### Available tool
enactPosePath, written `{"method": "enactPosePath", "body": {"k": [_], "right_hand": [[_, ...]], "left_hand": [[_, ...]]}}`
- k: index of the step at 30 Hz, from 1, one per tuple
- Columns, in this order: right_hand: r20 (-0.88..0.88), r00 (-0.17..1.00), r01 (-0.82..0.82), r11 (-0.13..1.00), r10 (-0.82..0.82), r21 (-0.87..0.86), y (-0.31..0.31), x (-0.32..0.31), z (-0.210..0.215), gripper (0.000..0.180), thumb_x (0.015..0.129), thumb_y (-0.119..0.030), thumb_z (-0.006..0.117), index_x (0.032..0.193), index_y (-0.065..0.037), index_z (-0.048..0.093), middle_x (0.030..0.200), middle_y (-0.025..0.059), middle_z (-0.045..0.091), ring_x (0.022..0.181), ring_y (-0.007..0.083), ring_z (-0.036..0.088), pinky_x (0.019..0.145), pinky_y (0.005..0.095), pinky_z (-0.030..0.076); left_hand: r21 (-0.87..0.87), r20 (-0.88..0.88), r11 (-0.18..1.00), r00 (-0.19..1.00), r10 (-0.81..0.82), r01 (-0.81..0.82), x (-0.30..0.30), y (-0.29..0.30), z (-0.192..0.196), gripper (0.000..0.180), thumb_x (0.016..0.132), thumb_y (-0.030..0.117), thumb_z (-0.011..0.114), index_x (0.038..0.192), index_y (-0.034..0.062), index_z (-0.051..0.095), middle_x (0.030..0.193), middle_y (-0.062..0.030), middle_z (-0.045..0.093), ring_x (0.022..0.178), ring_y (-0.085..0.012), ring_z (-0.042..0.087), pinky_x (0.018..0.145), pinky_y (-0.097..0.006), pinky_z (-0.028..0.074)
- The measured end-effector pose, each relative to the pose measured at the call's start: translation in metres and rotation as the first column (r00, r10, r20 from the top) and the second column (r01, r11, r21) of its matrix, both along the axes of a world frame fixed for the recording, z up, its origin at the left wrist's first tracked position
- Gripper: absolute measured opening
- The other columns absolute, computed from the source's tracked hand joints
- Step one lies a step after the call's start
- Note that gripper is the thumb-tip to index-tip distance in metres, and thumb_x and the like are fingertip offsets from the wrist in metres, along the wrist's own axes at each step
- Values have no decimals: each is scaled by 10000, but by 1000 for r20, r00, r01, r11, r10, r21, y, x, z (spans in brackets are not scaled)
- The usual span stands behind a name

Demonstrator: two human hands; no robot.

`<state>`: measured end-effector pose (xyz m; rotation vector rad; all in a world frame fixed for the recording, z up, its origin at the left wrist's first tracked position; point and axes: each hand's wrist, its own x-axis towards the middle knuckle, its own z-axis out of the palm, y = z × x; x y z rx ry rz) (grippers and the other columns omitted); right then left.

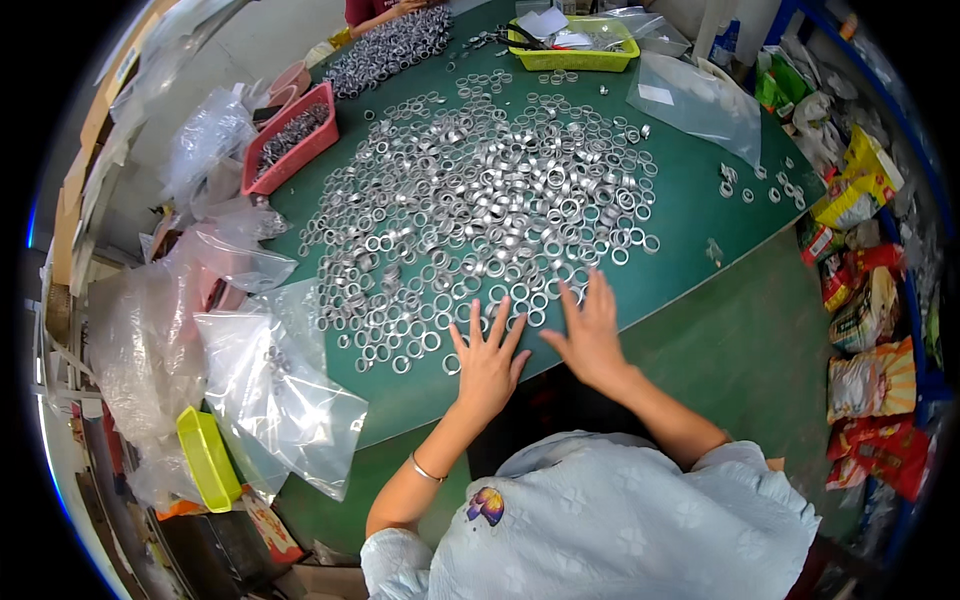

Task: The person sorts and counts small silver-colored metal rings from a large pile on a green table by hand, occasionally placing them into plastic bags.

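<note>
A wide spread of silver metal rings (500, 190) covers the middle of the green table (690, 215), heaped thickest at its centre and thinning to single rings near the front edge. My left hand (487, 365) lies with fingers spread at the near side of the spread, its fingertips among the closest rings. To its right, my right hand (592, 335) is stretched out with the thumb apart, fingertips by the rings at the near right. Nothing shows in either hand.
A pink basket (290, 145) of small metal parts stands at the left, with clear plastic bags (290, 385) below it. Toward the back are a dark heap of parts (390, 50), a yellow tray (575, 58) and another person's arm (385, 15). Packaged goods (870, 380) line the right.
</note>
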<state>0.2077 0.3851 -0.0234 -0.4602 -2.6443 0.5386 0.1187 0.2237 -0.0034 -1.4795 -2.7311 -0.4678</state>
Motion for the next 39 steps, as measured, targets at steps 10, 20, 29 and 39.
{"method": "enactPosePath", "body": {"k": [10, 20, 29, 39], "right_hand": [[-146, 809, -582, 742, 569, -333, -27, -71, 9, 606, 750, -179, 684, 1269, -15, 419, 1383, 227, 280, 1312, 438, 208, 1039, 536, 244], [-258, 964, -16, 960, -59, -279, 170, -42, 42, 192, 788, -69, 622, 969, -4, 607, 894, 122, 589, 853, 298, 512, 774, 387, 406], [4, 991, -131, 988, 132, -79, 147, -53, 10, 721, 772, -386, 665, 1290, 25, 378, 1293, 308, 286, 1201, 461, 296, 1008, 571, 214], [-64, 958, -285, 951, 279, -119, 53, -49, 12, 672, 753, -346, 680, 1283, -27, 416, 1335, 242, 292, 1250, 450, 251, 990, 604, 207]], "left_hand": [[77, -106, 911, 905, 411, -405, -65, -4, -30, 421, 841, 136, 536, 1260, 148, 507, 1454, -101, 299, 1328, -388, 242, 1020, -649, 124], [320, -7, 792, 834, 551, -520, -76, 2, -36, 327, 912, 77, 441, 1232, 27, 489, 1396, -168, 350, 1303, -365, 292, 1067, -515, 170], [291, 56, 921, 966, 252, -258, 0, 33, -5, 387, 826, 116, 559, 1207, 47, 532, 1361, -155, 413, 1293, -379, 316, 1053, -547, 181], [10, -93, 941, 937, 338, -338, -40, 30, -25, 372, 817, 198, 621, 1183, 177, 559, 1459, -65, 288, 1338, -405, 207, 987, -703, 120]]}}
